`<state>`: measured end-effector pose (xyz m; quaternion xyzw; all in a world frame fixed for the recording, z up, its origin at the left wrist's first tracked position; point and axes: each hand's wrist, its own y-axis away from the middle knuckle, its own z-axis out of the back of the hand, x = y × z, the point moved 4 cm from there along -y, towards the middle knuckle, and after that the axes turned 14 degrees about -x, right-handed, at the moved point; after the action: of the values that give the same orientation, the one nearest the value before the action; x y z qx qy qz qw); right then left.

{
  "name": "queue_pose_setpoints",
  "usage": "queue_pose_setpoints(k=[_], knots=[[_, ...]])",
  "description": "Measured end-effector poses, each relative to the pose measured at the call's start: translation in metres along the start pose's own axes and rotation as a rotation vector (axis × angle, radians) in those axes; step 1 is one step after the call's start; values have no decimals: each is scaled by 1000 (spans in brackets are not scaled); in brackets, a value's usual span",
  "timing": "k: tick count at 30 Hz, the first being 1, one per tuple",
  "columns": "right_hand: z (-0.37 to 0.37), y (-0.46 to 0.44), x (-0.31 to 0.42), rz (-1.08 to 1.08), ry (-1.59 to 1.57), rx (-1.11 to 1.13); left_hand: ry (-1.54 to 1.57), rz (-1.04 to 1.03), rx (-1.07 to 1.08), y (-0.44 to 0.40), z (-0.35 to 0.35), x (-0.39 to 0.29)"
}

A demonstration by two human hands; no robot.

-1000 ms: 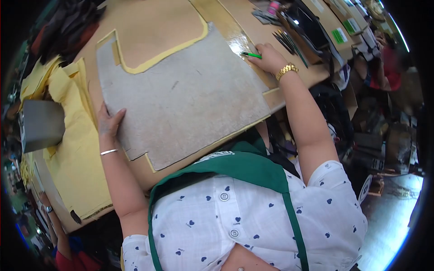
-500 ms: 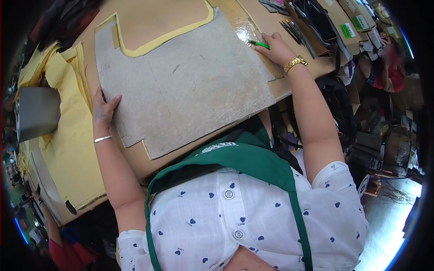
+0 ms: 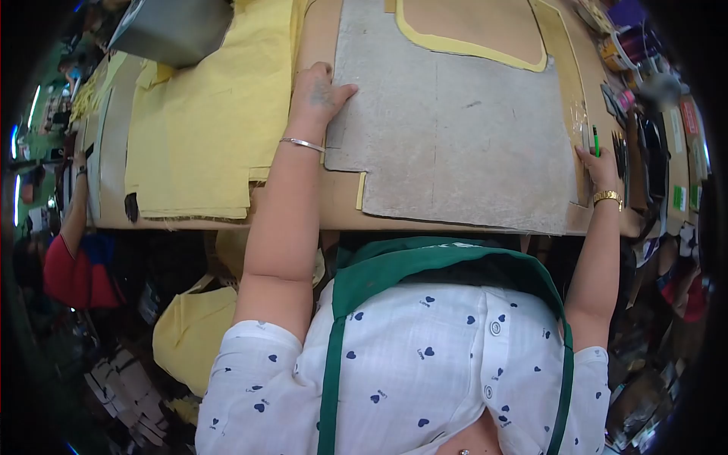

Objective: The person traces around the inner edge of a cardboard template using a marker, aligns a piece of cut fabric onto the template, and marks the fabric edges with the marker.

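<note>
A large grey template (image 3: 455, 144) with a cut-out at its far side lies flat over yellow material (image 3: 485, 51) on the brown tabletop (image 3: 334, 205). My left hand (image 3: 320, 95) rests at the template's left edge, thumb spread from the fingers, with nothing held in it. At the right edge is my right hand (image 3: 600, 168), its fingers closed round a green pen (image 3: 596, 142) that points away from me. A silver bangle is on the left wrist and a gold watch on the right.
Stacked yellow cloth (image 3: 205, 144) lies left of the template, with a grey metal block (image 3: 173, 29) on it. Dark pencils (image 3: 620, 155) and boxes (image 3: 677, 152) stand at the right. A co-worker in red (image 3: 72, 269) is at the far left.
The view has turned, so the table edge now runs nearly level and more of the left side shows. Both hands remain at the template's edges, the pen still in the right one.
</note>
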<state>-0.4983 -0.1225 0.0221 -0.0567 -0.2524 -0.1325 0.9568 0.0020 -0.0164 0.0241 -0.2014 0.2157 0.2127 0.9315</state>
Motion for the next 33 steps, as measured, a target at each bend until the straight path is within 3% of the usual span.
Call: queue_pose_setpoints(k=[5,9,13,15,17,18,19,21,25,33], knots=[[-8,-19,-15,-67,-97,56,65,-2,-55,3,-5,2],[-4,-39,-10,-69,-91,-70,96,36,-80,-3,-12,2],[-8,-48,2,5,123,-38,130,13,-136,-12,-18,-1],[2,-40,15,188,398,-270,-30,-35,-182,-11,-18,-2],[18,-16,43,29,378,-165,43,19,-89,-12,-23,8],[12,-18,34,82,281,-111,97,141,-41,-6,-18,1],[3,-25,20,92,234,-111,69,66,-30,-5,-18,3],[4,-23,16,87,191,-125,138,95,-73,-5,-16,-1],[2,-21,12,61,164,-97,214,189,45,-8,-8,-7],[-1,-15,9,62,120,-132,289,39,46,-12,-19,-1]])
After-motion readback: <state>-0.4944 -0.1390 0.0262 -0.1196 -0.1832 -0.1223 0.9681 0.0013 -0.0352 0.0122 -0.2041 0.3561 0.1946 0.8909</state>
